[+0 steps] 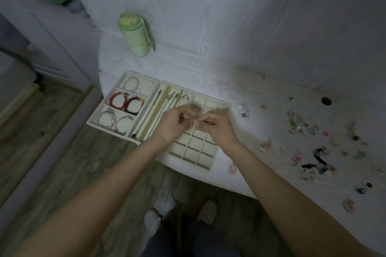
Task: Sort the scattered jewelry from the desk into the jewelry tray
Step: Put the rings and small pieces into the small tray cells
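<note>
**Head view: both hands busy over the tray, most small pieces still loose**

Head view shows the left hand [174, 124] and right hand [215, 126] drawn close together above the jewelry tray [205, 168], fingers curled and pinching a small piece of jewelry [196, 122] between them; it may be a thin ring or an earring, too small and dim to tell.

Below the hands lies the tray's grid section [194, 153], whose visible cells hold nothing. To its left, the long slots carry necklaces [176, 98] laid lengthwise. The leftmost section is filled: pale bracelets [139, 86] at the back, red beaded bracelets [125, 101] in the middle, silver bangles [113, 120] in front.

So bracelets and necklaces look sorted, while the small pieces are hardly begun. A wide scatter of loose jewelry [317, 148] covers the bench [261, 94] well to the right of the tray. A green bottle [134, 36] stands behind the tray, against the wall.
</note>
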`<move>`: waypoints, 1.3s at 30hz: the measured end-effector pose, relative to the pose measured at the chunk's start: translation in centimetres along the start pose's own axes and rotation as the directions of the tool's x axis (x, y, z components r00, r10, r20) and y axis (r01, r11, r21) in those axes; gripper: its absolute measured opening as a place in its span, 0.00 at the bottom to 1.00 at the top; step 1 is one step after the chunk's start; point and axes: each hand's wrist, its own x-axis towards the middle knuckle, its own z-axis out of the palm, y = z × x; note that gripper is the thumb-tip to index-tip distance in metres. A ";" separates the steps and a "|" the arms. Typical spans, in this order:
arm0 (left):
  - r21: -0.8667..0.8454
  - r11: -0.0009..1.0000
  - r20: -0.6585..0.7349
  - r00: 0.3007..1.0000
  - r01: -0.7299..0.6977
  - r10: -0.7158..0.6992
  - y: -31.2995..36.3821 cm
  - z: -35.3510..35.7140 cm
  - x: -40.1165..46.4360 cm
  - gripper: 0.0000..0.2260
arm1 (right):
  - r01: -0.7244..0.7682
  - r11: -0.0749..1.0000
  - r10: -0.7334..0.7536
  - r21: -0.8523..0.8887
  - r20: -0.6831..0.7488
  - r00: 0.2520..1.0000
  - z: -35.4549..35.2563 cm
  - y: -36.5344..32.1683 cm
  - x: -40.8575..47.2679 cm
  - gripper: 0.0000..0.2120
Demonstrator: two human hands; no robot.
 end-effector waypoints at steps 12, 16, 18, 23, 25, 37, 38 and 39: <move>0.735 0.582 0.418 0.908 -0.347 0.013 -7.0 -6.5 -5.7 0.29 | 0.170 0.575 0.031 -0.801 0.229 0.973 7.1 1.1 -2.3 0.08; 0.794 0.422 0.490 0.871 -0.437 -0.019 -7.7 -6.8 -5.8 0.31 | 0.214 0.445 0.062 -0.870 0.269 0.961 7.7 1.7 -2.2 0.06; 0.809 0.391 0.494 0.868 -0.439 -0.048 -7.7 -6.5 -5.8 0.32 | 0.234 0.418 0.042 -0.878 0.275 0.960 7.7 1.9 -2.2 0.06; 0.814 0.361 0.507 0.860 -0.455 -0.059 -7.4 -6.4 -5.3 0.32 | 0.292 0.302 -0.017 -0.907 0.301 0.954 8.0 1.6 -2.6 0.06; 0.814 0.362 0.512 0.856 -0.454 -0.077 -7.2 -6.5 -5.3 0.32 | 0.289 0.242 -0.001 -0.926 0.298 0.955 8.4 1.3 -2.6 0.08; 0.805 0.369 0.539 0.833 -0.464 -0.128 -6.6 -6.5 -5.2 0.31 | -0.075 0.566 -0.005 -0.821 -0.094 0.996 7.8 2.3 -2.9 0.10; 0.805 0.362 0.542 0.831 -0.470 -0.127 -6.5 -6.4 -5.1 0.31 | -0.099 0.582 0.013 -0.807 -0.112 0.994 7.8 2.3 -3.1 0.09; 0.806 0.354 0.545 0.829 -0.475 -0.128 -6.4 -6.4 -5.1 0.30 | -0.109 0.582 0.036 -0.806 -0.109 0.993 7.9 2.4 -3.3 0.09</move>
